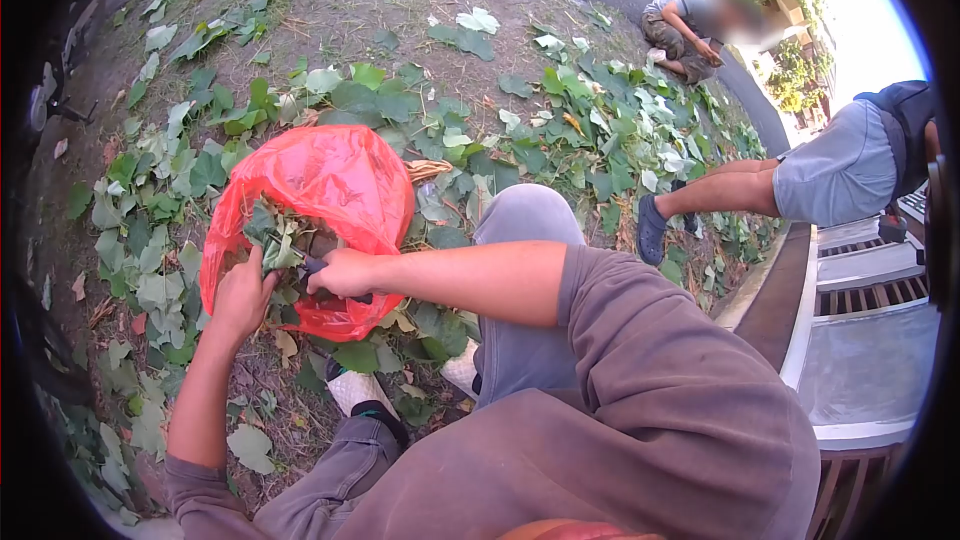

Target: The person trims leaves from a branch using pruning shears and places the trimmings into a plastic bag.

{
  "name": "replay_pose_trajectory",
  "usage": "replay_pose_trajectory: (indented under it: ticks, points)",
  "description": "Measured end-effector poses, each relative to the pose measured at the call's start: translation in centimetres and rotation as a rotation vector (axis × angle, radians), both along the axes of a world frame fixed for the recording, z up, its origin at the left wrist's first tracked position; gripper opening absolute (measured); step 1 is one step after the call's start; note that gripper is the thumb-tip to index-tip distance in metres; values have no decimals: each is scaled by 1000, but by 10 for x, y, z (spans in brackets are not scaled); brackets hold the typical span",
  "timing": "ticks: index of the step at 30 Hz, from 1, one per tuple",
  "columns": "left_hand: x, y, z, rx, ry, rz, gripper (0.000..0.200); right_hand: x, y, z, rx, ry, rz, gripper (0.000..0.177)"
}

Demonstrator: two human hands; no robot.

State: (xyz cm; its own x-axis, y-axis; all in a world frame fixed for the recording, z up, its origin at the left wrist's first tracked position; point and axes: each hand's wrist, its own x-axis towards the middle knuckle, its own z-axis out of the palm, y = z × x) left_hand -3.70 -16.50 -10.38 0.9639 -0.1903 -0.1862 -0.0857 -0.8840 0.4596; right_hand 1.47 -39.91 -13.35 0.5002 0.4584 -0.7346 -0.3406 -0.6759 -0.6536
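A red plastic bag sits open on the leaf-strewn ground in front of me, with leaves and dry bits inside it. At the bag's mouth, my left hand pinches a bunch of green leaves. My right hand is closed around the dark handle of a tool, just right of the leaves. The tool's working end is mostly hidden among the leaves.
Cut leaves and vines cover much of the ground. One person crouches at the upper right; another person's leg stands nearer. A low kerb and metal grating lie at the right. A bicycle-like object is at the left edge.
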Motion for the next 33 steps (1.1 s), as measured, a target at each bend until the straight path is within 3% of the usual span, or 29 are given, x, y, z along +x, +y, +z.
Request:
replay_pose_trajectory:
  ticks: [17, 33]
  points:
    - [-6, 4, 7, 45, -29, -159, 28, -2, -5, 22, 82, 208, -21, 33]
    - [-8, 9, -12, -10, -121, -165, 28, -9, -10, 30, -7, 163, -77, 38]
